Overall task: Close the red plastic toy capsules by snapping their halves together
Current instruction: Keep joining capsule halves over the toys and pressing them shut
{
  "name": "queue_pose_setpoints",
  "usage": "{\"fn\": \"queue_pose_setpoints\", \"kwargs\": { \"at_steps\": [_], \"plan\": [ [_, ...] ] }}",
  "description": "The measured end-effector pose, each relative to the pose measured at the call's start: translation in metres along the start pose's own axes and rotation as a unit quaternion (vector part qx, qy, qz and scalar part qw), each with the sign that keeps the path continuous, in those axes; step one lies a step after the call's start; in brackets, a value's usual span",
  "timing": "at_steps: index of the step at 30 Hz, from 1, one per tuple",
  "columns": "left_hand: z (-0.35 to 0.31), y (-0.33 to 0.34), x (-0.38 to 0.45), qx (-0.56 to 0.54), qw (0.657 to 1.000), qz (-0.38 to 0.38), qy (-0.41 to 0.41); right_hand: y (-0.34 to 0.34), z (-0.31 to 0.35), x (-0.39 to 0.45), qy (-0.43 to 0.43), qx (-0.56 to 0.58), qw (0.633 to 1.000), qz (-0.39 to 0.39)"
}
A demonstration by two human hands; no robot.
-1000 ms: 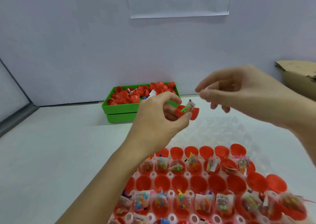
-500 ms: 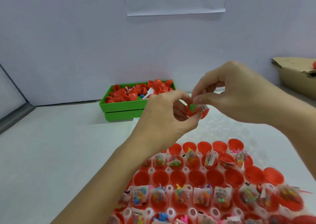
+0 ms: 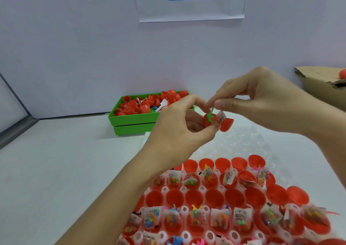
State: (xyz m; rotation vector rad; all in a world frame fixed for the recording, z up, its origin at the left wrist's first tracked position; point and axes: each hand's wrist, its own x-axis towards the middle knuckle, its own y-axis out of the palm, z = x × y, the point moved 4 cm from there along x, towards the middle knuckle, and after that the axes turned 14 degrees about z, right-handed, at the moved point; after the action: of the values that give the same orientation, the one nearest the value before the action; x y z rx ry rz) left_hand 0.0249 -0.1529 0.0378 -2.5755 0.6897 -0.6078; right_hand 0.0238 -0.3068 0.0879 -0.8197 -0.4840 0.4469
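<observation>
My left hand (image 3: 179, 125) grips an open red capsule (image 3: 225, 124) in mid-air above the table; its two hinged halves stand apart. A green toy figure (image 3: 210, 116) and a small clear packet (image 3: 221, 116) stick out of one half. My right hand (image 3: 262, 100) is just above, its thumb and forefinger pinching the top of the green toy. Below, a clear tray (image 3: 184, 209) holds rows of open red capsule halves (image 3: 194, 198), several with toy packets (image 3: 219, 219) in them.
A green bin (image 3: 134, 118) heaped with red capsule halves stands at the back against the wall. A cardboard box (image 3: 322, 84) with a red ball sits at the far right. A sheet with a blue bar hangs on the wall.
My right hand came down from the upper right onto the capsule and now pinches the green toy. My left hand kept holding the capsule, shifting slightly.
</observation>
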Motion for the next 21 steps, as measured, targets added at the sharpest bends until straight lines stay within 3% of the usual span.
{"fn": "queue_pose_setpoints", "kwargs": {
  "at_steps": [14, 21],
  "plan": [
    [-0.0003, 0.0017, -0.0011, -0.013, 1.000, 0.010, 0.008, -0.0061, -0.0012, -0.0062, 0.029, -0.085, 0.994, 0.056],
    [-0.0010, 0.0014, -0.0008, 0.025, 0.999, 0.023, 0.013, -0.0040, 0.0052, -0.0056, 0.040, -0.179, 0.983, 0.024]
  ]
}}
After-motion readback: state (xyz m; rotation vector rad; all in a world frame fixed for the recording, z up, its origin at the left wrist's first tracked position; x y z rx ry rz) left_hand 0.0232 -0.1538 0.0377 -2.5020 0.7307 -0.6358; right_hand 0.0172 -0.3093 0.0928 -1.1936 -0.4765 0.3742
